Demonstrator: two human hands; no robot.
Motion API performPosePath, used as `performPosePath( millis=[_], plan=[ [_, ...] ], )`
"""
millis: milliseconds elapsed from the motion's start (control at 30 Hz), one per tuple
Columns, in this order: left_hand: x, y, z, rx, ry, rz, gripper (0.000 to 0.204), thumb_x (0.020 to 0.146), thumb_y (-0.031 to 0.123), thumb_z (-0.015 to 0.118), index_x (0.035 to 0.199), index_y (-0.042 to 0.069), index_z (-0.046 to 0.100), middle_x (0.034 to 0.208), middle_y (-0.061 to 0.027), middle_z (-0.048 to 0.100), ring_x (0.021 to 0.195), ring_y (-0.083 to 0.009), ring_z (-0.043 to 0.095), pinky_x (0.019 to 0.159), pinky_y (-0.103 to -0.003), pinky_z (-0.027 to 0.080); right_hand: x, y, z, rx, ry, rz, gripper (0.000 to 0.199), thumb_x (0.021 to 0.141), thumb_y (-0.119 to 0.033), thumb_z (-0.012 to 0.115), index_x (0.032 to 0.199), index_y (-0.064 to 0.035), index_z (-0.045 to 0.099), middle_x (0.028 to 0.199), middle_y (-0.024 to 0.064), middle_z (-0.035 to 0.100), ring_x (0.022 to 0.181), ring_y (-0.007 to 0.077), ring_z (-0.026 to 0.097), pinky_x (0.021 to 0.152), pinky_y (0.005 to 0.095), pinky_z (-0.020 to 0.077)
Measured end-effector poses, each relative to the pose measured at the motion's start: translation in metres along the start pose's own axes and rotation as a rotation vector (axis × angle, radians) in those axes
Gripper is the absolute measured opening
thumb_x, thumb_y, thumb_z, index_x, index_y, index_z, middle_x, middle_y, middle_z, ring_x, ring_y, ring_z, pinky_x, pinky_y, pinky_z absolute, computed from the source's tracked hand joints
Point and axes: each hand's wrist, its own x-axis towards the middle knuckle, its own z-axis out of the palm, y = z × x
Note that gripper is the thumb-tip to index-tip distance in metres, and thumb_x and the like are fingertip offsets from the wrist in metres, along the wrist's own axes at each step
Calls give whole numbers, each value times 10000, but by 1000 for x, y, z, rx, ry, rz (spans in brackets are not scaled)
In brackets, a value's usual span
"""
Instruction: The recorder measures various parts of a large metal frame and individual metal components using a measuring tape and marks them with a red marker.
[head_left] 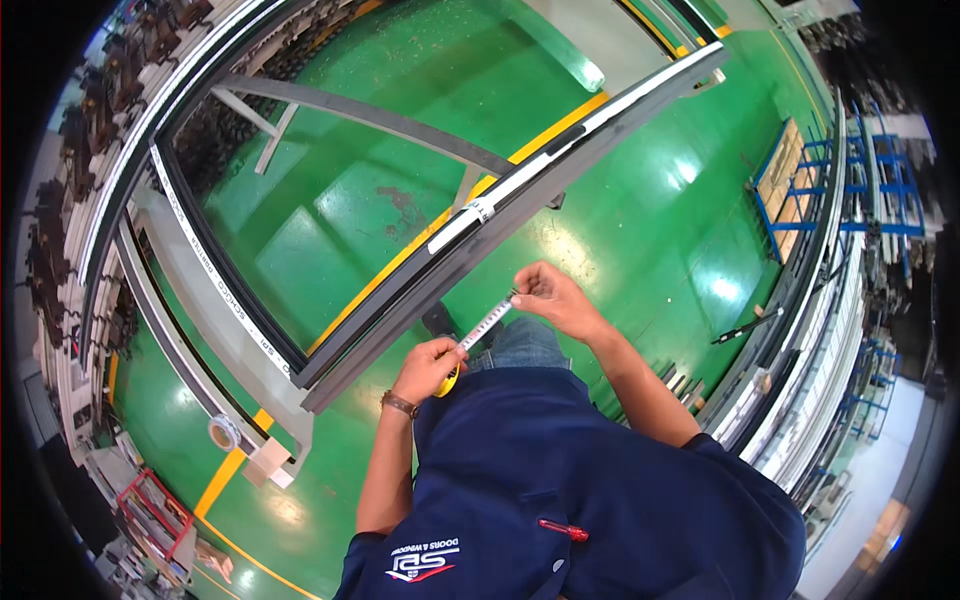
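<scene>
My left hand (428,368) is closed round a yellow tape measure (447,383), whose case shows below the fingers. A short length of white tape blade (487,326) runs from it up and to the right. At the blade's far end my right hand (553,299) pinches the tip between thumb and fingers. Both hands are held in front of my body, apart from the dark frame profile (440,270) that lies just beyond them. A strip of white film covers part of that profile's top face.
The large dark frame rests on a grey support (390,120). At the lower left lie a tape roll (224,432) and a small cardboard piece (266,462). Long profiles (800,370) are stacked at the right, near a wooden pallet (785,185) and blue racks (880,190).
</scene>
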Motion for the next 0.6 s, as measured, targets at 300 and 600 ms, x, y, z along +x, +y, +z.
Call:
performPosePath(
  millis=[300,600],
  plan=[
    [17,-19,40,-568,447,-127,258,1055,246,560,977,23,664,788,-121,708,667,-181,676,626,-291,554,-32,-190,-1,352,-1401,-493,512,894,-388,826,1254,-48,696,1300,115,631,1209,314,574,1067,468,414],
    [55,6,150,-1025,600,-27,326,1058,330,581,1123,15,638,756,-87,645,643,-174,616,603,-304,511,16,-170,-75,304,-1033,-547,276,952,-225,786,1112,-4,752,1093,118,722,899,287,684,775,374,542]
  ],
)
